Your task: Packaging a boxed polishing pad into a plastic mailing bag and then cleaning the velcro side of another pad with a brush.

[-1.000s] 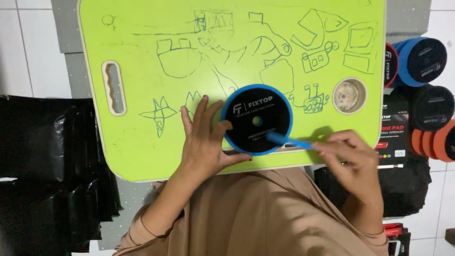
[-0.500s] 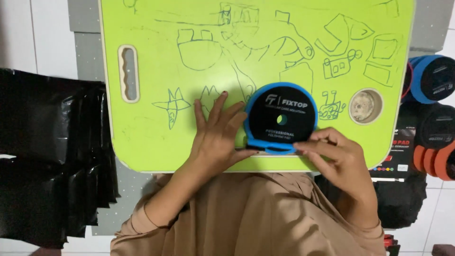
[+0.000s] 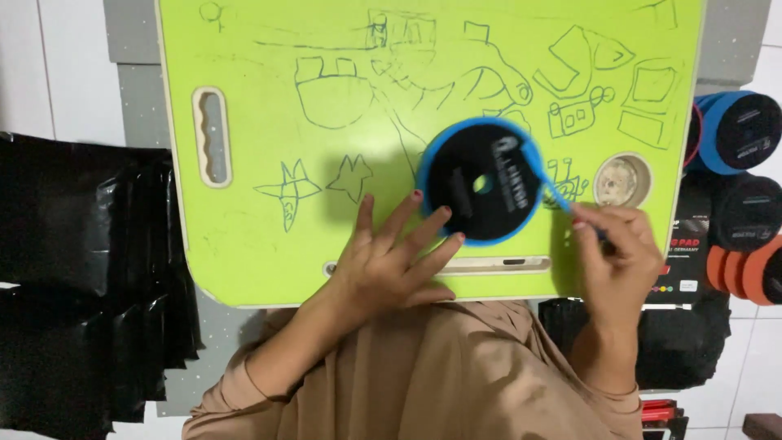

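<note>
**Hands on the pad, strip pinched at right**

Left hand [image 3: 383, 265] lies flat w/ fingers spread, fingertips [image 3: 444, 213] pressing the lower-left edge of the pad [image 3: 468, 183]. Right hand [image 3: 619, 257] is closed in a pinch on the near end of a thin blue strip [image 3: 544, 175]; the strip runs up-left from the fingers to the pad's upper-right rim.

Pad: round, black face w/ blue foam rim and a small centre hole, lying flat on the green table [image 3: 261, 244], right of centre and toward the near edge. It casts a shadow to its left.

Table top is covered in pen doodles, incl. a star shape [image 3: 350, 177] just left of the pad's shadow. A slot handle [image 3: 212, 136] sits at the table's left side, a round cup hole [image 3: 621, 180] just right of the pad, near the right hand. A long narrow slot [image 3: 497, 264] runs along the near edge, below the pad.

Beyond the table's right edge: more pads [image 3: 737, 130] in blue, black and orange, stacked on their sides. Left of the table: black plastic bags [image 3: 81, 269]. Person wears a tan garment [image 3: 440, 375].
</note>
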